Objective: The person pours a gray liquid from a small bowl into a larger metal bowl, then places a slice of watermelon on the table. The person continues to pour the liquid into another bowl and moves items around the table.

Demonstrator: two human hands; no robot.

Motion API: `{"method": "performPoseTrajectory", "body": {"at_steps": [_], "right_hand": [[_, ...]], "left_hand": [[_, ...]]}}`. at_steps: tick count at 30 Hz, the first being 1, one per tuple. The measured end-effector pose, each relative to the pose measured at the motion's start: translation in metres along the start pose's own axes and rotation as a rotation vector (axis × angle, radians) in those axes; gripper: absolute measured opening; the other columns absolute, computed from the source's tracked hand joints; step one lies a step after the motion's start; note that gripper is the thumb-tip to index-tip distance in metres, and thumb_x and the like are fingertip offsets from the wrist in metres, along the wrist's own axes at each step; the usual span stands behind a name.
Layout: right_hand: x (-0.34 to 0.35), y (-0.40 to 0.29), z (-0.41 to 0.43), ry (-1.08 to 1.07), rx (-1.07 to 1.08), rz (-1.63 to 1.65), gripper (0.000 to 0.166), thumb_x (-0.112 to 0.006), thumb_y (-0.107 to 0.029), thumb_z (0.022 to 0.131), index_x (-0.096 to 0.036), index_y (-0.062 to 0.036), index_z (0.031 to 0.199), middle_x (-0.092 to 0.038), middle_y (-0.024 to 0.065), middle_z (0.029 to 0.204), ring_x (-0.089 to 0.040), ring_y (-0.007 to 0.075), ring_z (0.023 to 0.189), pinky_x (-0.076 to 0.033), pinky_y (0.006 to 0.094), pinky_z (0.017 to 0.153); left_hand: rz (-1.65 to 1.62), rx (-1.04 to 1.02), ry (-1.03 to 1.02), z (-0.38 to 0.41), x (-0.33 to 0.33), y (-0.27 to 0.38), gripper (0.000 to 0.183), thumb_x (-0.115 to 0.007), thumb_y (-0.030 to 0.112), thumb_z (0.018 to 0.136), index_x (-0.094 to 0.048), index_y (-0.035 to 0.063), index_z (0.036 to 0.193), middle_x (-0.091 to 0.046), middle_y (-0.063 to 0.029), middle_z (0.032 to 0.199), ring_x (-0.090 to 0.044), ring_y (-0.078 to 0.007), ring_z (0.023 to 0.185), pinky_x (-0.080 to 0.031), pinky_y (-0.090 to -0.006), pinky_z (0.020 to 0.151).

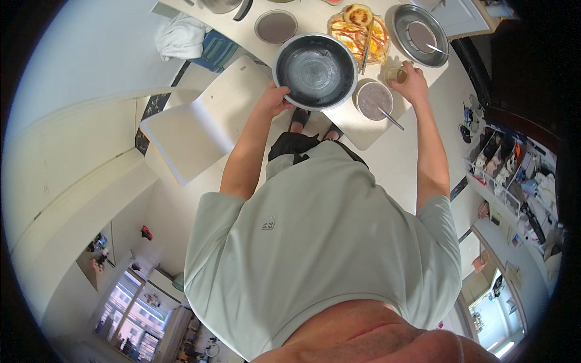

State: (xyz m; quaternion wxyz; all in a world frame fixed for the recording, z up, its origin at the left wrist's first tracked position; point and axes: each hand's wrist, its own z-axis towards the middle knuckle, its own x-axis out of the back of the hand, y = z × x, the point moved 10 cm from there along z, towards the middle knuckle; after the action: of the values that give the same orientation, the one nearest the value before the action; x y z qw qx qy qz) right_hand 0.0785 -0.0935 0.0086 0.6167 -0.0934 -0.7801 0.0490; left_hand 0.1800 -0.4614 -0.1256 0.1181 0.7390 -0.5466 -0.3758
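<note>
My left hand (274,100) grips the near left rim of a wide metal basin (315,68), thumb inside the edge. Only a thin wet sheen shows in the basin; it is tilted towards me over the table's edge. My right hand (413,84) is closed around a small clear cup (394,76) with a brownish content, at the table's right side. Between the two hands stands a bowl of greyish-purple porridge (374,97) with a metal spoon (391,119) leaning out of it.
Behind the basin are another bowl of purplish porridge (276,26) and a plate of egg-topped flatbread (349,34) with chopsticks (366,50) across it. A bowl with a spoon (420,35) sits inside a metal basin (399,22) at right. A pale chair (195,122) stands left of the table.
</note>
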Motion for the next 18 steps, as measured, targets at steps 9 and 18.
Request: {"method": "performPoseTrajectory", "body": {"at_steps": [9,18], "right_hand": [[0.076,-0.126,-0.045,0.112,0.391,0.155,0.067,-0.071,-0.026,0.063,-0.049,-0.0092,0.124,-0.051,0.0195,0.117,-0.053,0.0324,0.105,-0.045,0.0371,0.089],[-0.021,-0.241,-0.045,-0.019,0.681,0.185,0.064,-0.071,-0.023,0.061,-0.05,-0.0075,0.12,-0.055,0.0187,0.109,-0.055,0.0327,0.1,-0.045,0.0382,0.087]], "left_hand": [[-0.133,-0.071,-0.032,-0.004,-0.005,-0.001,0.045,-0.043,-0.005,0.078,-0.04,0.0052,0.121,-0.057,-0.017,0.105,-0.064,-0.0314,0.084,-0.057,-0.0452,0.069],[-0.099,-0.097,-0.073,-0.001,-0.006,-0.001,0.043,-0.049,0.0,0.079,-0.042,0.0099,0.121,-0.059,-0.0112,0.102,-0.064,-0.0255,0.083,-0.057,-0.0421,0.069]]}}
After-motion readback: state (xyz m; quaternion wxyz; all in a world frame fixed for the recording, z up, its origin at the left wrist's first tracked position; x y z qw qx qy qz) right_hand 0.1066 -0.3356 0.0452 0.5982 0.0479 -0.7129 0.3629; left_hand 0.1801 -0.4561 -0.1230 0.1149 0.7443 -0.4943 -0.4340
